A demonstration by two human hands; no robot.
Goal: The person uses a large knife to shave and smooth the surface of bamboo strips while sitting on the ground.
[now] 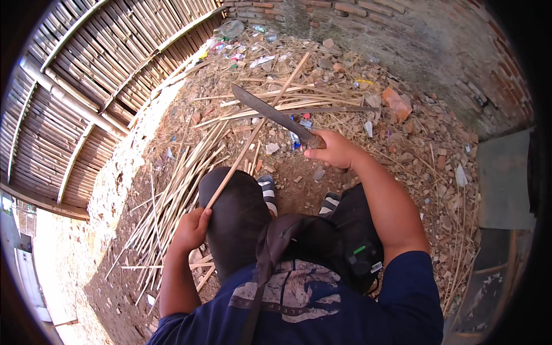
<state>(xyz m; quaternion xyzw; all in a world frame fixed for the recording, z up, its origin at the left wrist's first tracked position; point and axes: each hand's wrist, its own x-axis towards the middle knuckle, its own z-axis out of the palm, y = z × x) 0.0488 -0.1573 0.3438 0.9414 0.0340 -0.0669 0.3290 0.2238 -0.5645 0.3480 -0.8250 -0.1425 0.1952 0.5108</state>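
My right hand (333, 150) is closed round the handle of a machete (270, 112), whose dark blade points up and to the left. The blade crosses over or against a long bamboo strip (244, 155); I cannot tell whether they touch. The strip's near end is in my left hand (191, 229), beside my left knee, fingers closed on it. From there it slants over the knee toward the far side. A pile of split bamboo strips (178, 198) lies on the ground left of my legs, and more strips (270, 98) lie crosswise beyond the blade.
A slatted bamboo wall (86, 75) stands at the left, a worn brick wall (414, 52) at the far side and right. Rubble, a broken orange brick (397, 104) and plastic litter (261, 61) cover the dirt. Grey panels (506, 178) stand at the right edge.
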